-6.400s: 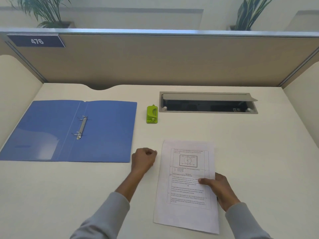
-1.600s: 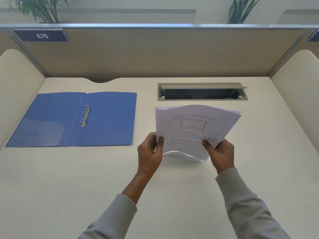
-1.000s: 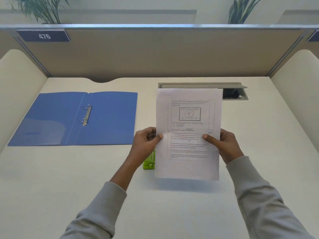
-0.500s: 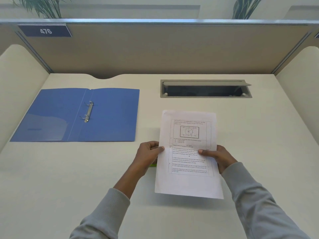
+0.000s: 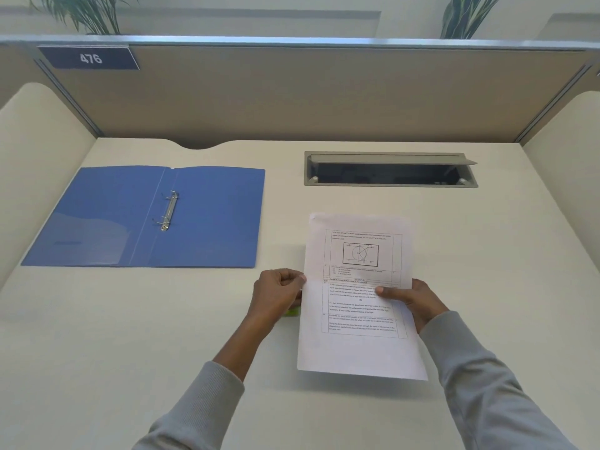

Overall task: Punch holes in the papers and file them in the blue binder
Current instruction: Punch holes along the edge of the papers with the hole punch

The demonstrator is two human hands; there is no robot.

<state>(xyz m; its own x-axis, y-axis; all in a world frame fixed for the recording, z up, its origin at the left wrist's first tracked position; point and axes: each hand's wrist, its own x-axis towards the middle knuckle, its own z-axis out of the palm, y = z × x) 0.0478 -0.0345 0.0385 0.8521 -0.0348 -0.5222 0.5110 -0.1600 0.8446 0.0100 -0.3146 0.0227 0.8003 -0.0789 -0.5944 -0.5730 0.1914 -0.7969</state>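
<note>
The printed papers (image 5: pixel 357 345) hang just above the desk at centre right, held at mid-height on both sides. My left hand (image 5: pixel 279 295) pinches their left edge and my right hand (image 5: pixel 414 298) grips the right edge, thumb on top. A sliver of the green hole punch (image 5: pixel 293 312) shows under my left hand at the papers' left edge; most of it is hidden. The blue binder (image 5: pixel 211 219) lies open and flat at the left, its metal rings (image 5: pixel 168 211) in the middle.
A grey cable hatch (image 5: pixel 389 157) with its lid raised is set into the desk behind the papers. Beige partitions wall the desk at the back and both sides. A label (image 5: pixel 89 58) reading 476 is on the back partition.
The papers were lifted off the desk, squared upright, then lowered toward me. The green punch moved from beside the binder to under my left hand. Over the last half second little has moved.
</note>
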